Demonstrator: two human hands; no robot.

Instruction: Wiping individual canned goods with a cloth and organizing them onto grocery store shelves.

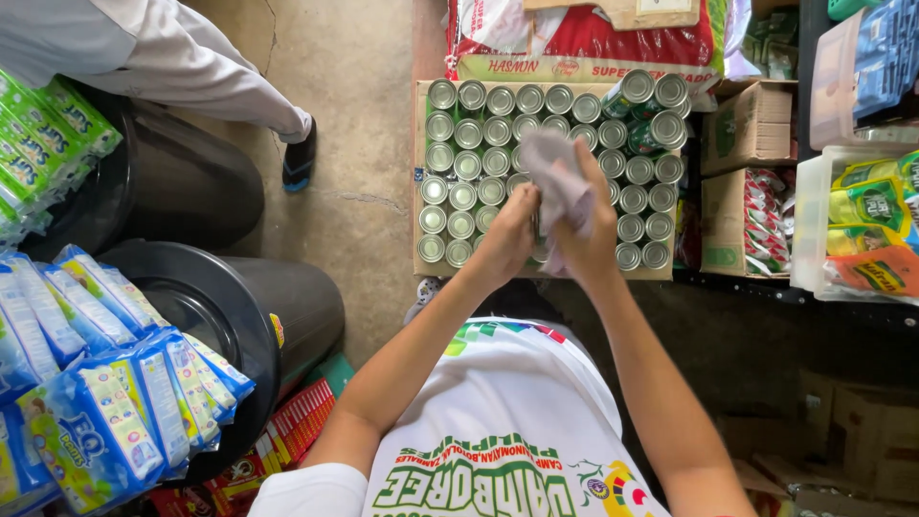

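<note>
Two black bins (206,325) are standing on the left, with blue packs (115,402) hanging over them near left and green sachets (43,144) hanging far left. A person's leg (191,57) is crossing the concrete floor (354,124) at far left. A red sack (613,43) is lying at the far side. Cardboard boxes (751,124) and a plastic crate of yellow packets (866,215) are sitting on the right.

Both hands, left hand (507,239) and right hand (586,239), meet over the tray of cans (459,163). Cloth (560,177) in the right hand. Sack (584,43) beyond the tray. Cartons (747,172) right of the hands, bins (220,306) left, floor (354,144) between.
</note>
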